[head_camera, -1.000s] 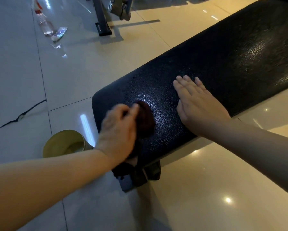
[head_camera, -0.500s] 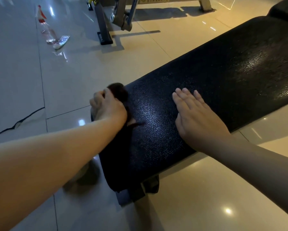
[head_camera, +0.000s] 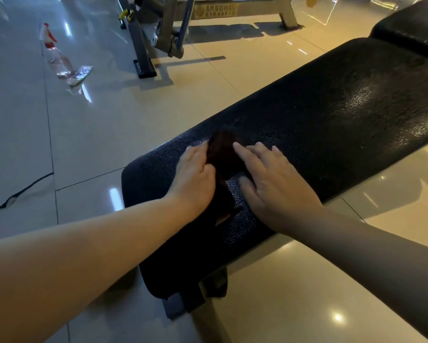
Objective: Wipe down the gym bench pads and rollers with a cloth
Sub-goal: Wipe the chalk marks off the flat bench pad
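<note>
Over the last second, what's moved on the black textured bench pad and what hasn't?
The left hand swept the dark brown cloth from the near side of the black textured bench pad to its far corner, then back to mid-pad, against the fingers of the right hand. It kept hold of the cloth throughout. The right hand stayed flat on the pad.

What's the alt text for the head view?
Seen from above, a person's left hand holds a dark cloth against the near end of a black textured bench pad, while the right hand rests flat beside it, index finger touching the cloth. A spray bottle and a machine frame are on the glossy tiled floor behind.
</note>
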`<state>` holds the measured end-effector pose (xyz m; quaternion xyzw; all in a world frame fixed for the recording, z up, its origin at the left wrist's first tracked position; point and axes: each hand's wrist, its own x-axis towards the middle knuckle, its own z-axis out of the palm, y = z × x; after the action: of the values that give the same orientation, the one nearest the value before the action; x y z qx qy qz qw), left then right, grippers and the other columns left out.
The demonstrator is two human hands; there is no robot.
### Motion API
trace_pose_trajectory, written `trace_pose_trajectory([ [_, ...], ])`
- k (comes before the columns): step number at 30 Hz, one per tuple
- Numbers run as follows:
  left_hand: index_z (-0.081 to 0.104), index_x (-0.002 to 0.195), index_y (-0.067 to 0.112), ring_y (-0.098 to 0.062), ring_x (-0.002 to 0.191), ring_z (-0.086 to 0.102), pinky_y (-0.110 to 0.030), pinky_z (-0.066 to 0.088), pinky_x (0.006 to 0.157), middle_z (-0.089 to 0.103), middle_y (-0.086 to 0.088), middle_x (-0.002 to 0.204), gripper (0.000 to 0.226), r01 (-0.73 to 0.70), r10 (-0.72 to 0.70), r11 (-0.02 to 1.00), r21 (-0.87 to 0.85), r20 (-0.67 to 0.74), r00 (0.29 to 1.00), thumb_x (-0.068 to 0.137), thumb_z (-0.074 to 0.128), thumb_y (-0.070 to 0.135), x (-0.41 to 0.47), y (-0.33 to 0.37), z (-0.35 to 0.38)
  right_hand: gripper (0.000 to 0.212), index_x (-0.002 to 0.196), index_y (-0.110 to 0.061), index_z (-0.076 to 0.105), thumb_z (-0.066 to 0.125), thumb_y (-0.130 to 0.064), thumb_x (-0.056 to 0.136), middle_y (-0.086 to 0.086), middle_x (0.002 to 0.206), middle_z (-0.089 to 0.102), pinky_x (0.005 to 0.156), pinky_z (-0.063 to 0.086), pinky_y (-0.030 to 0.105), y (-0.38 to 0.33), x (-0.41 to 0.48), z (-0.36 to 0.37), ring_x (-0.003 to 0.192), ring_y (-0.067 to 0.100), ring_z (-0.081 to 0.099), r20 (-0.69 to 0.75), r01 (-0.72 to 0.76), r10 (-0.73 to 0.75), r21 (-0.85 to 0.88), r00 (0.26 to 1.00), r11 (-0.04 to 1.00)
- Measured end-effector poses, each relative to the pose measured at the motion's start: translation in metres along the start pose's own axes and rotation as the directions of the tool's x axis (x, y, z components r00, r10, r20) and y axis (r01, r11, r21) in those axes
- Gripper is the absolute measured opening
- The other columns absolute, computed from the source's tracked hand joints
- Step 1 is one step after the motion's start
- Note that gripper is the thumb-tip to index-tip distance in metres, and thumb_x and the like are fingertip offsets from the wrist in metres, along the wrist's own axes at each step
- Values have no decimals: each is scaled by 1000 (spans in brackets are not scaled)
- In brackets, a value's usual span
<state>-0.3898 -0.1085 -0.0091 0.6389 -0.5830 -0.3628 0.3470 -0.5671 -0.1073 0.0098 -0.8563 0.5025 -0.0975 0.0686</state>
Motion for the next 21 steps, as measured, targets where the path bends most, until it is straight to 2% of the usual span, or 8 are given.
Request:
trace_pose_trajectory([
  [3,34,153,19,-19,152,14,-39,10,124,26,-2,162,54,16,12,985,-174,163,987,104,27,43,-11,34,20,68,158,-24,14,7,-54,97,2,163,21,124,0,44,-7,6,0,152,16,4,59,-27,22,95,998,995],
  [5,49,144,21,-19,141,42,-43,33,117,50,-3,149,63,166,-36,867,-469,274,961,96,33,58,-19,50,26,73,158,-25,11,1,-58,94,-1,164,18,124,0,45,-6,7,-2,152,11,2,50,-45,36,204,998,978],
  [6,61,131,20,-19,125,59,-41,46,104,65,-5,131,56,255,-80,774,-579,310,947,97,35,56,-21,55,26,74,158,-25,9,4,-61,94,0,164,19,124,-1,44,-5,6,-4,152,12,3,50,-56,45,229,998,972],
  [8,68,118,22,-19,105,69,-38,51,89,73,-6,113,43,234,-77,707,-667,255,964,102,33,42,-21,56,21,80,158,-22,2,20,-67,94,6,163,17,123,-4,46,-4,5,-9,152,18,4,86,-69,55,168,995,983],
  [11,65,125,24,-23,113,64,-46,48,100,69,-5,120,37,105,-58,732,-673,92,994,99,39,30,-19,42,20,79,158,-21,-1,40,-53,98,13,158,12,120,-12,49,-11,7,-10,151,29,-1,145,-56,57,-8,988,998],
  [14,53,141,23,-22,121,58,-47,43,109,61,-3,133,45,118,-106,763,-635,57,993,98,43,13,-16,33,20,65,157,-20,10,42,-27,101,9,151,15,118,-10,47,-10,22,-15,145,33,-4,161,-98,86,70,983,993],
  [17,51,143,29,-23,118,60,-44,46,106,59,-3,136,49,130,-85,828,-546,108,991,97,46,11,-18,27,14,60,154,-14,23,43,-16,98,10,146,23,120,18,53,21,38,-28,144,40,11,30,-213,211,77,977,974],
  [21,43,147,39,-8,141,37,-42,28,120,38,18,154,60,81,-37,930,-360,128,991,89,48,22,-25,18,12,57,150,-3,32,43,-4,94,12,157,22,124,5,45,61,57,-43,147,33,15,-145,-341,349,73,926,937],
])
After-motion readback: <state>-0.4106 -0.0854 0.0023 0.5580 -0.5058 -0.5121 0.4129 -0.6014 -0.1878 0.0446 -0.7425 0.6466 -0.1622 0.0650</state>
